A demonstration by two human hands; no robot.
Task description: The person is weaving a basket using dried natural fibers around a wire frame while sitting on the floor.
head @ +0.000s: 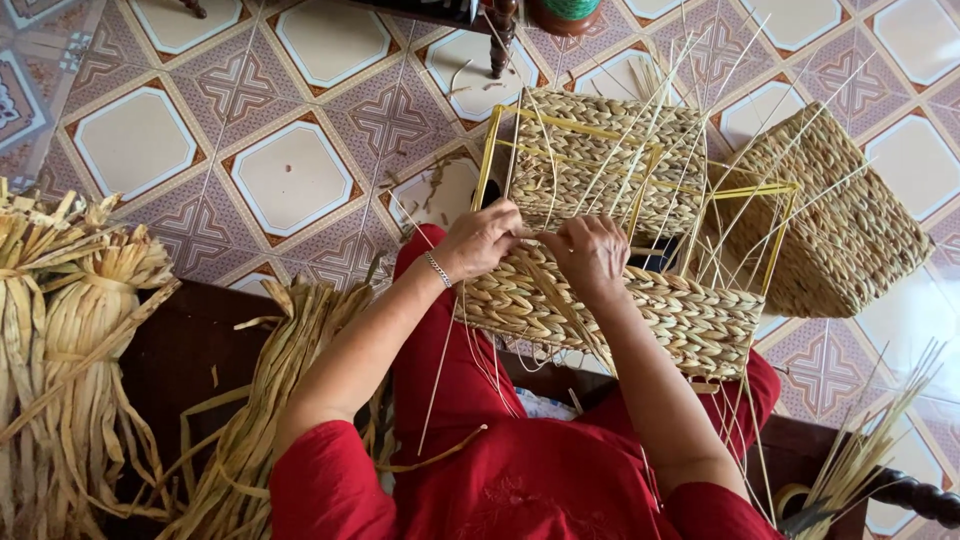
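Directly under both hands (540, 245), the half-woven basket (620, 300).

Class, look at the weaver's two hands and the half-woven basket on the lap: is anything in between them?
Nothing visible. The left hand and right hand both rest directly on the basket at its woven rim, gripping strands. Loose thin reeds stick up beyond the hands, not between.

Patterned tile floor (290, 180), maroon and cream; dark turned wooden furniture leg (500, 40), possibly table; even daylight.
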